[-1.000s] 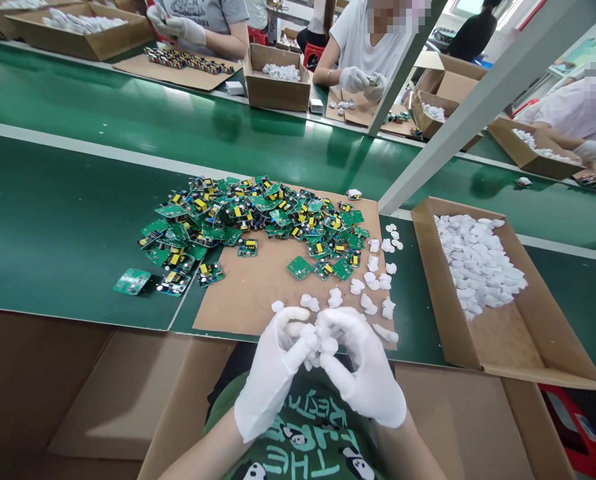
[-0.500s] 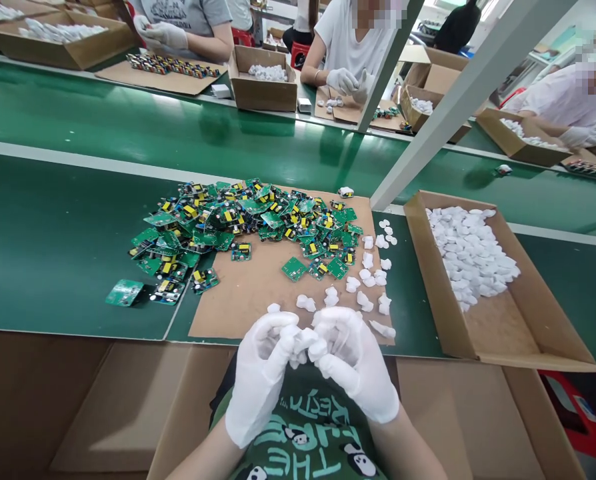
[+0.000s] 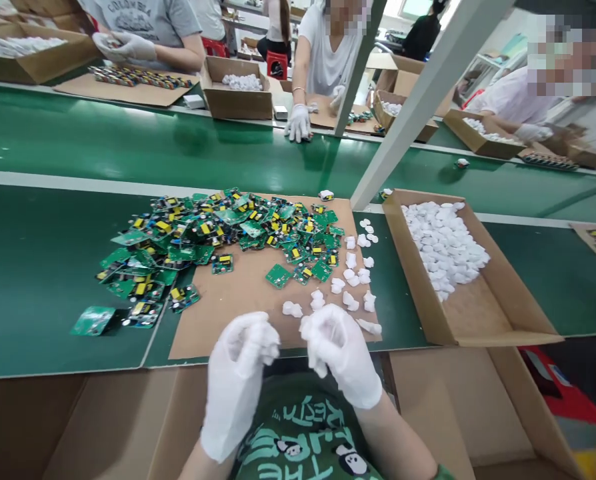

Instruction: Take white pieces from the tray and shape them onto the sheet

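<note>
My left hand point(image 3: 239, 377), in a white glove, is raised just in front of the cardboard sheet's near edge with its fingers curled together. My right hand point(image 3: 343, 357), gloved too, is a short way to its right, fingertips pinched. Whatever either holds, if anything, blends with the white gloves and I cannot make it out. Beyond my hands, small crumpled white pieces point(image 3: 318, 300) lie scattered on the right part of the cardboard sheet point(image 3: 238, 287). A heap of green circuit boards point(image 3: 198, 230) with yellow components spreads over the sheet's far left side and onto the green table.
On the right stands an open cardboard box point(image 3: 508, 313) with a pile of flat white pieces point(image 3: 443, 247). A slanted grey post point(image 3: 428, 100) rises behind the sheet. Across the green conveyor belt point(image 3: 143, 147), a co-worker's gloved hand point(image 3: 298, 123) reaches onto the belt.
My hands have moved apart; before, they met around small white pieces. The view has shifted slightly to the right. A co-worker opposite has stretched a hand onto the belt.
</note>
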### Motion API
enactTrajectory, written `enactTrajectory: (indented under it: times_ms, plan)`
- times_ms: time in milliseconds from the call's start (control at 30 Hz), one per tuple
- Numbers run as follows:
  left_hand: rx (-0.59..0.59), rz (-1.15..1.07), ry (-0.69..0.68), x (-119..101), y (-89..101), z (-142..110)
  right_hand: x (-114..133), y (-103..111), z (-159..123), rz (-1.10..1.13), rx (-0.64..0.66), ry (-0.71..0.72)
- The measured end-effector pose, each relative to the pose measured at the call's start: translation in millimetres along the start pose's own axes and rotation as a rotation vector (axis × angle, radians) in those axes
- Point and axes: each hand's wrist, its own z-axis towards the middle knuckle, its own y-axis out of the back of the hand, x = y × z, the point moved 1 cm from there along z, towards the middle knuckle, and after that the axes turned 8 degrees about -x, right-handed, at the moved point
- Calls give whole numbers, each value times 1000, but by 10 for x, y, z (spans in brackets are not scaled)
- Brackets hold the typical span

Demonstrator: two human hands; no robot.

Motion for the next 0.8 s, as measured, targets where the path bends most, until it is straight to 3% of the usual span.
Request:
enactTrajectory:
  times_ms: [133, 233, 400, 533, 667, 800]
  plan:
    - [-107, -78, 89, -87, 20, 69, 170, 410, 49, 96, -292, 98]
    - [-31, -35, 211, -82, 29, 38, 226, 695, -39, -169, -439, 194]
    - [64, 8, 334, -48, -26, -30, 42, 827, -243, -792, -265, 561]
    - [36, 75, 311, -89, -70, -48, -270, 842, -296, -1184, -304, 894]
    - [90, 132, 302, -126, -85, -72, -485, 894, -264, -1222, -349, 1090]
    - [150, 147, 282, -113, -94, -80, -492, 922, -262, -1239, -374, 1159]
